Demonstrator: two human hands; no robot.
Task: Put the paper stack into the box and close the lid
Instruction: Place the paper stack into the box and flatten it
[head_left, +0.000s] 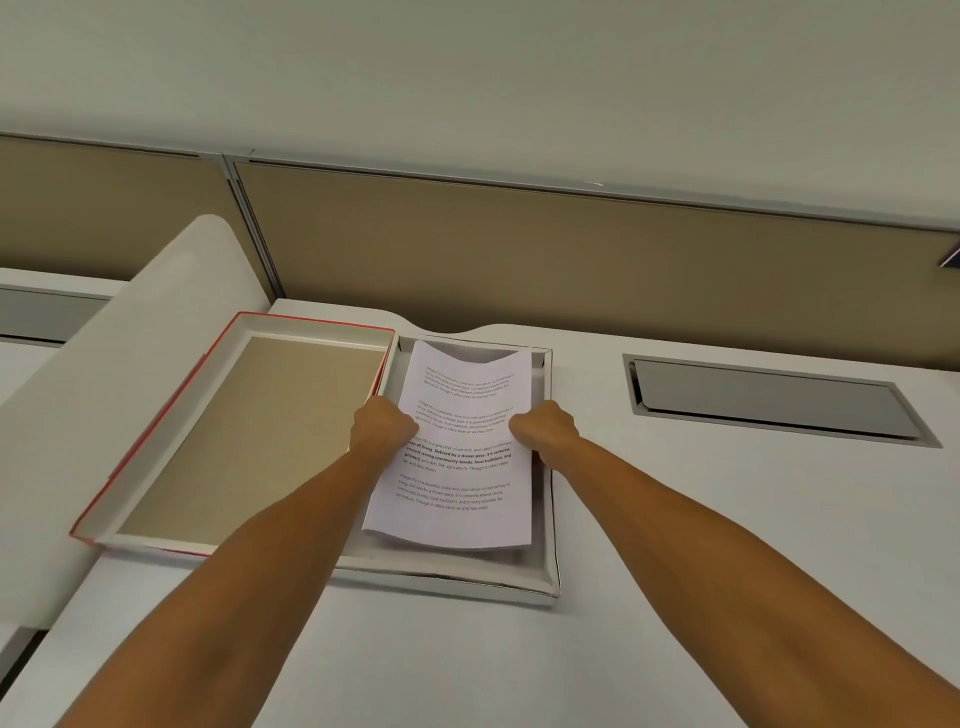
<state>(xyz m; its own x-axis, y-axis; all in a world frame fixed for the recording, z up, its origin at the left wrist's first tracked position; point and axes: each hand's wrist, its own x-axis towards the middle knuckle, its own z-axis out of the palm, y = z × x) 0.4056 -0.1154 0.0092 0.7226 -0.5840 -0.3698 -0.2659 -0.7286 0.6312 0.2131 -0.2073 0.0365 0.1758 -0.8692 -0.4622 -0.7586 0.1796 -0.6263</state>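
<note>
A stack of printed white paper (457, 499) hangs over the open shallow white box (545, 582) on the desk, its far end curled down into the box. My left hand (382, 428) grips the stack's left edge and my right hand (548, 431) grips its right edge. The box lid (249, 431), red outside with a tan inside, lies upside down just left of the box, leaning on its left wall.
A grey cable hatch (774, 397) is set into the white desk (701, 545) to the right. A tan partition wall (571, 249) runs along the desk's far edge. A curved white divider (119, 364) rises at the left beside the lid.
</note>
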